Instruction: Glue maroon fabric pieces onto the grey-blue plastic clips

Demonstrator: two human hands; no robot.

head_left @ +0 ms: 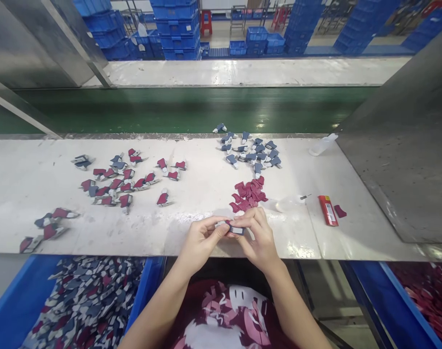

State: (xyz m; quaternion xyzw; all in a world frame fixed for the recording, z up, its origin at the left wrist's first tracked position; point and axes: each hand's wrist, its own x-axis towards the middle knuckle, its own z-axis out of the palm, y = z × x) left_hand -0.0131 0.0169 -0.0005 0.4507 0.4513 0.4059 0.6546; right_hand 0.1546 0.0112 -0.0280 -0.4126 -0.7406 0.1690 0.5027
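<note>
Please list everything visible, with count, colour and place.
Table: one, white, centre
Held part: one, blue-red, front
Red pieces: many, maroon, centre
Blue parts: many, blue-white, centre
Mixed parts: many, red-blue, left
Bottles: two, translucent, right
Packet: one, red, right
Loose piece: one, maroon, by packet
Bins: two, blue, below
Belt: one, green, beyond
Crates: many, blue, background
Stools: several, red, background
Panels: two, grey, sides
Shirt: one, maroon, bottom
Left hand: one, holding part
Right hand: one, holding part

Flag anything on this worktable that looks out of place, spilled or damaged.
One dark-red piece lies alone beside the red packet, oddly apart from the dark-red pile. The needle-tipped bottle lies on its side; glare leaves any leak unclear. No damage stands out.
</note>
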